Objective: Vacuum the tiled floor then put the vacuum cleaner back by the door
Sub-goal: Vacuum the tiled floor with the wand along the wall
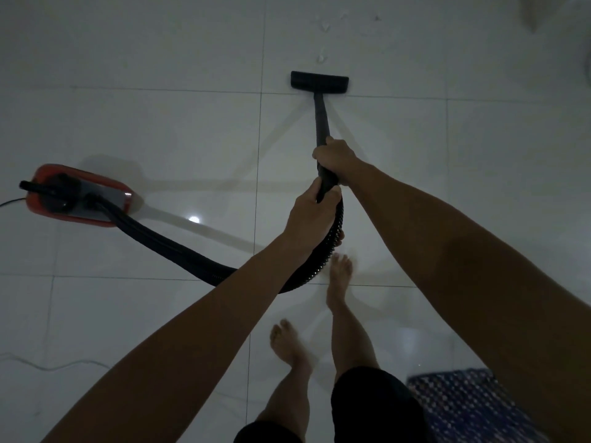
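Observation:
A red canister vacuum cleaner sits on the white tiled floor at the left. Its black ribbed hose curves across the floor and up to a black wand. The flat black floor nozzle rests on the tiles ahead of me. My right hand grips the wand's upper part. My left hand holds the wand's lower end where the hose joins. Small pale scraps of debris lie just beyond the nozzle.
My bare feet stand behind the hose loop. A blue patterned mat lies at the lower right. A thin power cord trails over the tiles at the lower left, and another stretch leaves the canister's left side.

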